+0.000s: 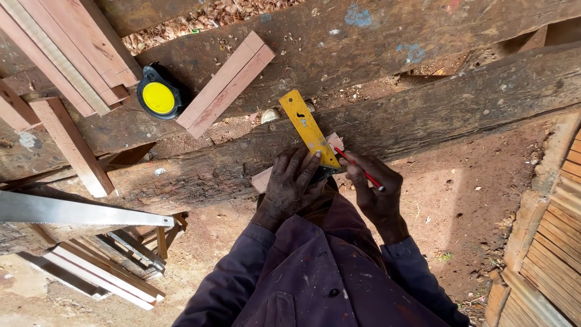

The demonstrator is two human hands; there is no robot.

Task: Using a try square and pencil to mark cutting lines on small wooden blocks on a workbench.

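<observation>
Two hands: left hand [289, 181] on yellow square [309, 129]; right hand [376, 188] with red pencil [358, 169]

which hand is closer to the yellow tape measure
Left. The left hand presses the yellow square, on the tape measure's side; the right hand, holding a red pencil, sits farther away.

Bright, even daylight, sharp throughout.
Your hands [327, 181] sit in soft shade; sunlit ground [472, 200] lies right of them, edges slightly bowed.
</observation>
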